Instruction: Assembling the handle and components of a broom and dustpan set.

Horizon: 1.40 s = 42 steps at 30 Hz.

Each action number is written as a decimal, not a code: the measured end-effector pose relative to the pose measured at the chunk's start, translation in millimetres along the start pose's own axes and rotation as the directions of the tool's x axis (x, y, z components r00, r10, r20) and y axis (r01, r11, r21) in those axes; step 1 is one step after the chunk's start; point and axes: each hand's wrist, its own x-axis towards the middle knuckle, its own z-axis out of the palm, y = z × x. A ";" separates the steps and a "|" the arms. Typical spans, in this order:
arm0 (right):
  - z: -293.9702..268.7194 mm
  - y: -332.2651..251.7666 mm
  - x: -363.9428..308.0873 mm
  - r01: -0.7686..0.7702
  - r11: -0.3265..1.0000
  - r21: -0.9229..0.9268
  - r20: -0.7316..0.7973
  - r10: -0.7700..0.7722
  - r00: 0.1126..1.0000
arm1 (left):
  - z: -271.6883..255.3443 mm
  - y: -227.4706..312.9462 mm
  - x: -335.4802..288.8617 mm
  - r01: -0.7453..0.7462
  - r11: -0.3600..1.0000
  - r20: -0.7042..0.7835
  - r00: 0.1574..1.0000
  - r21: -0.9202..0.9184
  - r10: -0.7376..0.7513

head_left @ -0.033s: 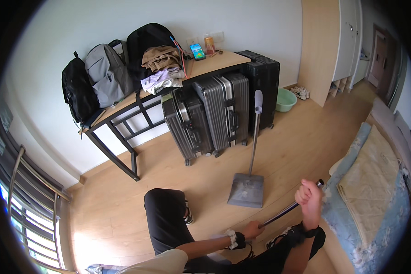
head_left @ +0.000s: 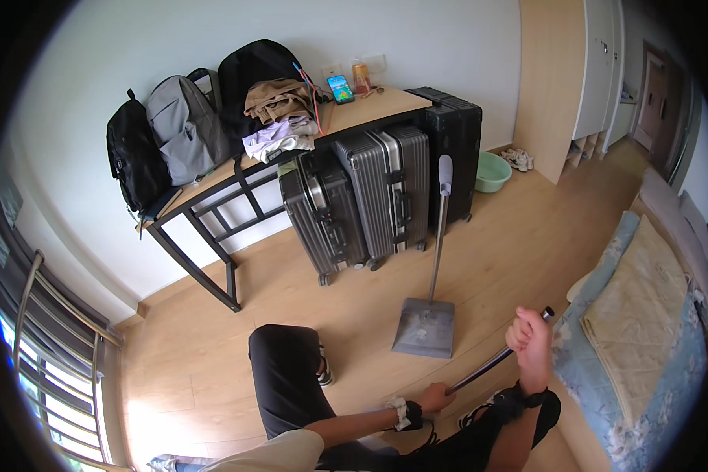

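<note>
Slim pole (head_left: 486,366) slants up to the right low in the view, held above the floor near the bedding; behind everything runs a plain white wall (head_left: 448,47), meeting a wood-toned floor (head_left: 354,307) of long boards, bright with light at the lower left beside a barred window (head_left: 55,393); a tall pale wooden cabinet (head_left: 551,86) stands toward the right; blue floral bedding (head_left: 598,409), with a cream cloth (head_left: 645,299) spread over it, fills the right side; against the wall is a table (head_left: 370,112) with a wooden top and black legs; three dark suitcases (head_left: 370,185) stand upright close by it; backpacks (head_left: 185,130) and heaped clothes (head_left: 279,118) crowd its top; a grey dustpan (head_left: 422,334) rests on the floor, its long handle upright; a green basin (head_left: 492,173) sits beyond the suitcases; the left hand (head_left: 435,397) is wrapped around the pole's lower visible end, the right hand (head_left: 529,338) clenched around it near its tip; smallest, a lit phone (head_left: 341,89) leans on the table.
</note>
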 end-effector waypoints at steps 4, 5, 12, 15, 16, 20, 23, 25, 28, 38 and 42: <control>6.1 15.2 9.9 0.054 0.990 -0.129 -0.062 -0.063 0.996 | 2.9 -8.3 19.3 -0.060 0.998 -0.106 0.993 -0.010 0.059; 1.6 17.8 9.9 0.104 0.986 -0.127 -0.096 -0.117 0.988 | 1.7 -5.9 25.5 -0.063 0.998 -0.102 0.993 -0.013 0.061; -8.9 -1.9 -1.9 0.235 0.961 -0.147 -0.018 -0.240 0.971 | -16.6 19.3 44.0 -0.011 0.992 0.020 1.000 -0.127 0.014; -3.2 -2.9 -6.0 0.207 0.967 -0.146 -0.018 -0.212 0.977 | -17.2 24.2 36.7 -0.020 0.992 -0.032 0.999 -0.125 0.016; 0.1 -3.8 -8.2 0.208 0.967 -0.144 -0.020 -0.213 0.977 | -16.1 24.2 32.0 0.007 0.988 -0.006 1.000 -0.153 -0.008; -0.7 -5.2 -11.7 0.142 0.983 -0.120 0.037 -0.138 0.990 | 2.7 26.2 4.1 0.030 0.984 -0.049 0.998 -0.173 -0.039; 4.3 -3.4 -2.5 0.091 0.993 -0.078 0.032 -0.089 0.996 | 10.8 7.9 15.2 -0.095 0.995 -0.170 0.981 -0.021 0.090; 1.5 1.5 3.2 0.083 0.992 -0.091 -0.011 -0.084 0.996 | 7.3 7.1 24.4 -0.137 0.990 -0.161 0.977 0.034 0.141; -4.6 7.5 5.0 0.167 0.981 -0.102 -0.029 -0.170 0.985 | -16.1 16.6 46.9 0.029 0.993 -0.052 0.998 -0.118 -0.035; -3.7 -3.5 0.5 0.147 0.986 -0.084 0.028 -0.145 0.989 | -32.1 17.2 17.1 0.014 0.998 0.021 1.000 -0.055 -0.012; -6.2 11.4 19.3 0.089 0.994 -0.068 -0.138 -0.097 0.986 | -15.6 0.3 30.1 0.067 0.988 0.186 0.982 -0.141 -0.040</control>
